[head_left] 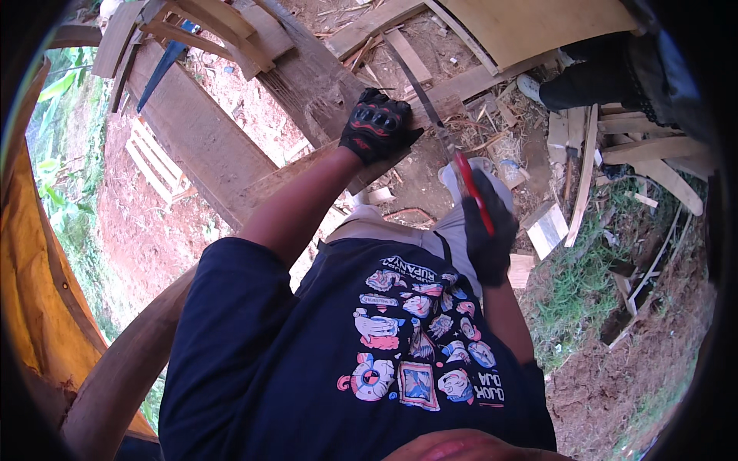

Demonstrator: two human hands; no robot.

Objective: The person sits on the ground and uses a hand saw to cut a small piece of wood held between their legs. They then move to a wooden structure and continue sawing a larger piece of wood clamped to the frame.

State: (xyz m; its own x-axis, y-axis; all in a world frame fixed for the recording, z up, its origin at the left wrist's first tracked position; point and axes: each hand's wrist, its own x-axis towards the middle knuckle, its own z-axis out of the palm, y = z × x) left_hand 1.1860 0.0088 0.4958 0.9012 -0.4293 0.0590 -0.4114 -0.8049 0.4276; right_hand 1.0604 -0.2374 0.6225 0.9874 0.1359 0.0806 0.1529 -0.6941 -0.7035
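Note:
My left hand (377,127), in a black glove with red marks, is closed over a wooden plank (307,164) that lies across a rough timber bench (311,84). In my right hand (490,234), also gloved in black, is the red handle of a hand saw (467,183). Its long dark blade slants up and to the left, away from me, passing just right of my left hand by the plank's end. Whether the teeth touch the wood I cannot tell.
A wide board (200,131) extends to the left, with a blue tool (160,75) at its far end. Another person's shoe (529,87) and dark trouser leg are at the upper right, near a plywood sheet (530,27). Offcuts (547,229) and shavings litter the ground.

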